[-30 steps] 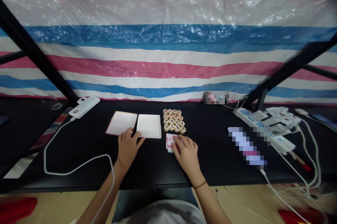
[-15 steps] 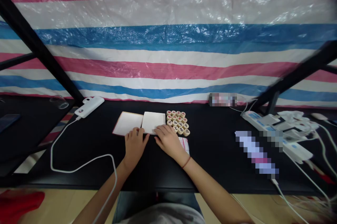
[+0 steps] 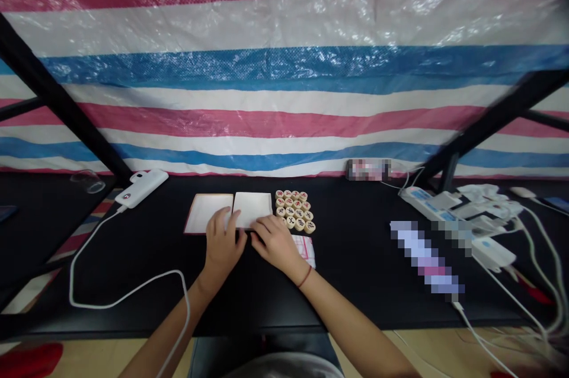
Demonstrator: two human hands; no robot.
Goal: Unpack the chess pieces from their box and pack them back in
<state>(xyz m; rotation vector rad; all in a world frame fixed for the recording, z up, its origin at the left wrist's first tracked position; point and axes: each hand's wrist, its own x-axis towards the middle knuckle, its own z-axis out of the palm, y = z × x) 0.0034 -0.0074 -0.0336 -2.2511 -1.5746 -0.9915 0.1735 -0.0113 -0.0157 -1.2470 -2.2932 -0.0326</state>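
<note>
The left hand [image 3: 222,243] lies flat, fingers over the near edges of the red-rimmed tray [image 3: 201,219] and the white tray [image 3: 254,207], gripping nothing. The right hand [image 3: 276,243] touches the white tray's near edge with bent fingers; whether it pinches it I cannot tell. The trays sit side by side on the black tabletop [image 3: 355,247]. Round wooden game pieces [image 3: 294,218] cluster at the right hand's 1 o'clock, a folded paper [image 3: 307,246] at its 3 o'clock.

Under my fingers [image 3: 263,228]: box tray [image 3: 253,207], matt white card, smooth. Discs [image 3: 293,216], polished pale wood. Table [image 3: 364,259], matt black. Tarp [image 3: 284,70], glossy woven plastic, crinkled.
</note>
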